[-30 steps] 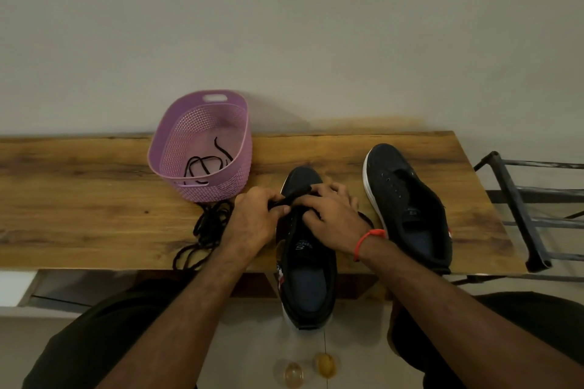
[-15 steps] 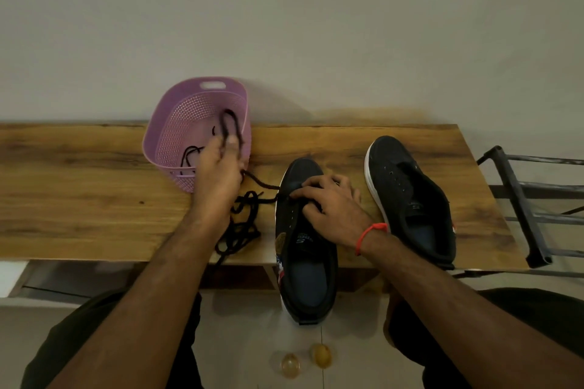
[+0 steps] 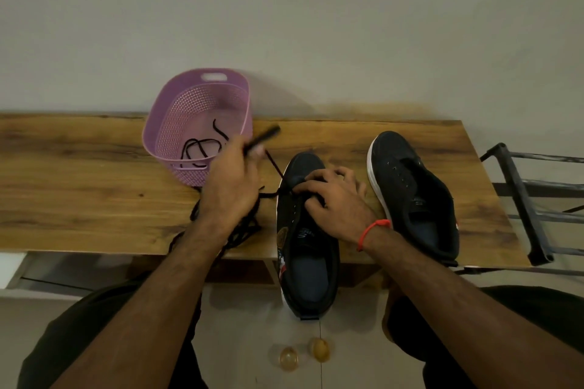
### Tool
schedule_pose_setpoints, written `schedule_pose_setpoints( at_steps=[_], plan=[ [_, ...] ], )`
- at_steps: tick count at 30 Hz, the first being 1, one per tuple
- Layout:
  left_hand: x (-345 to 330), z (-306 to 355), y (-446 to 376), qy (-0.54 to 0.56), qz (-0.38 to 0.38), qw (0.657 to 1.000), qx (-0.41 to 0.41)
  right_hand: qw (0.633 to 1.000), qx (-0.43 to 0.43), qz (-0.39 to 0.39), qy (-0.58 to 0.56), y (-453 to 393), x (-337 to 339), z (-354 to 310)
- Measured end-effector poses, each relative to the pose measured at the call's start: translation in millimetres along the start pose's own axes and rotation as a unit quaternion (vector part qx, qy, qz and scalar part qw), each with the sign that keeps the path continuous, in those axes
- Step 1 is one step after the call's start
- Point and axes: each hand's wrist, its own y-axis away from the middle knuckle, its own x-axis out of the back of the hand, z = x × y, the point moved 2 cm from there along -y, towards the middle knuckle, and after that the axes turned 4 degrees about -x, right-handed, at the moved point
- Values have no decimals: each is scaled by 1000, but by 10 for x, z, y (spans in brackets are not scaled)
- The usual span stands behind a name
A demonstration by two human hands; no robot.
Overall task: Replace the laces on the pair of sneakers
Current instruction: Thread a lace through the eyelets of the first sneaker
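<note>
Two black sneakers lie on a wooden table [image 3: 79,193]. The near sneaker [image 3: 308,259] hangs over the table's front edge; the second sneaker [image 3: 414,196] lies to its right with bare eyelets. My left hand [image 3: 232,183] pinches a black lace [image 3: 273,164] that runs taut from my fingers down to the near sneaker's toe eyelets. My right hand [image 3: 335,199] rests on that sneaker's front, its curled fingers holding the upper. More of the lace lies in a loose heap [image 3: 243,230] under my left wrist.
A purple perforated basket [image 3: 177,123] stands at the back of the table with another black lace [image 3: 202,148] inside. A dark metal rack [image 3: 524,199] is at the table's right end. Two small amber objects [image 3: 305,355] lie on the floor below.
My left hand left the sneaker's front and pulled the lace up and away to the left, towards the basket. My right hand stayed on the sneaker.
</note>
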Motion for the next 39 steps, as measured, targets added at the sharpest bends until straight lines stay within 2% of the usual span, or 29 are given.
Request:
schedule_pose_setpoints(
  at_steps=[2,3,5,9,11,13,15,16,18,23,27,30,33,39],
  plan=[
    [224,81,-21,98,177,977,-68,1000,-1,-4,-9,4,3,-3],
    [297,115,-14,125,227,960,-110,1000,0,-4,-14,7,4,-5],
    [315,152,23,145,251,943,-165,1000,1,-2,-21,9,5,-5],
    [136,239,108,167,211,943,-197,999,-11,1,-34,5,2,7],
    [140,260,101,232,173,927,-237,999,-14,-6,-40,7,0,15],
    [200,240,76,278,78,904,-315,998,-17,-15,-53,12,9,19],
    [247,198,51,260,-44,893,-364,995,-25,-17,-91,17,30,25],
    [256,173,46,250,-87,897,-355,993,-30,-15,-116,23,47,31],
    [245,115,42,246,-126,914,-298,986,-41,-15,-161,25,80,49],
    [113,47,7,228,-110,962,-98,973,-66,-23,-221,-7,122,74],
    [-4,-41,-41,158,-116,980,-15,968,-61,-11,-244,-18,161,81],
    [-6,-86,-45,87,-118,989,-3,970,-57,15,-235,-3,225,110],
    [29,-71,-54,-31,-77,994,-70,979,-63,26,-190,15,284,157],
    [4,38,-93,-50,28,995,-87,978,-125,-32,-166,69,226,195]
  ],
)
